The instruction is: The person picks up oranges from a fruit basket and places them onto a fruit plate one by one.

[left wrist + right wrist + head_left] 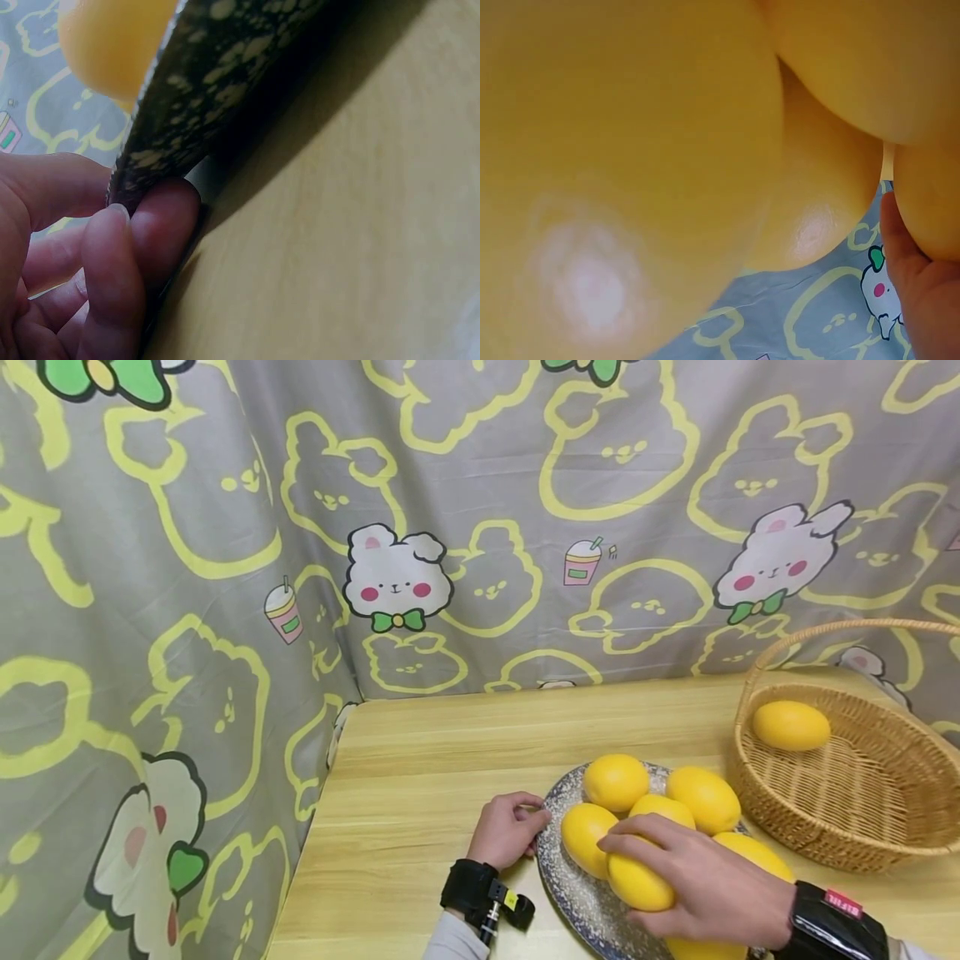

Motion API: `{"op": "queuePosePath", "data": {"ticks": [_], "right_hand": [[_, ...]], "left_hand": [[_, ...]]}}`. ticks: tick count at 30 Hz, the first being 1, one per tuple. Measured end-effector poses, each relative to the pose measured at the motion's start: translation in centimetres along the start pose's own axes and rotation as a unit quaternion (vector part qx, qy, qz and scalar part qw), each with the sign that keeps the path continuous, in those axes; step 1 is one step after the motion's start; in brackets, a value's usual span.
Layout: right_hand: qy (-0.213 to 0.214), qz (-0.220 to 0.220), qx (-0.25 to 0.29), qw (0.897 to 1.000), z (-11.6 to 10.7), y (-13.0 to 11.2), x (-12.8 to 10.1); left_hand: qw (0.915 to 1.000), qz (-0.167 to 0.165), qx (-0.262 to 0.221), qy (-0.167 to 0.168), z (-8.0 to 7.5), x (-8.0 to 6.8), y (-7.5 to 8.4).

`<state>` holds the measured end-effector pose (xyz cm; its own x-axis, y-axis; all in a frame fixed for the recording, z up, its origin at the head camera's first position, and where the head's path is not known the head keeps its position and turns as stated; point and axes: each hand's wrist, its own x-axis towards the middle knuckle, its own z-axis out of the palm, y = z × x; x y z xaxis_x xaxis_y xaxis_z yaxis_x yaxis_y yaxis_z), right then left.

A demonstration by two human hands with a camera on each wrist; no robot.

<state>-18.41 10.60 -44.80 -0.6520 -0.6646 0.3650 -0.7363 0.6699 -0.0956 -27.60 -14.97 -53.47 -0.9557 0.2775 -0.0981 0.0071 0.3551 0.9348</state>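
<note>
A speckled dark plate (553, 870) with a blue edge stands on the table and bears several yellow lemons (617, 782). My left hand (504, 829) pinches the plate's left rim; the left wrist view shows the thumb and fingers on either side of the speckled rim (214, 90). Over the near part of the plate, my right hand (708, 885) grips one lemon (637, 878) from above. Other lemons lie close around it, and the hand partly covers some of them. Large lemons (615, 165) fill most of the right wrist view, with a fingertip beside one.
To the right of the plate is a woven wicker basket (780, 814) with a tall arched handle. One lemon (791, 725) lies inside it, by the left wall. A grey patterned curtain (480, 485) hangs behind and left of the wooden table (420, 760).
</note>
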Motion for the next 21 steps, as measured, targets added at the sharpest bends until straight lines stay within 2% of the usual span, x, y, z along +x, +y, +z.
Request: {"op": "queuePosePath", "data": {"ticks": [9, 21], "right_hand": [[-0.011, 0.006, 0.004, 1.0, 0.31, -0.24, -0.07], [-0.068, 0.018, 0.026, 0.997, 0.43, -0.85, 0.26]], "left_hand": [[1.0, -0.003, 0.0, 0.001, 0.05, 0.03, -0.02], [1.0, -0.001, 0.001, 0.001, 0.09, 0.12, -0.06]]}}
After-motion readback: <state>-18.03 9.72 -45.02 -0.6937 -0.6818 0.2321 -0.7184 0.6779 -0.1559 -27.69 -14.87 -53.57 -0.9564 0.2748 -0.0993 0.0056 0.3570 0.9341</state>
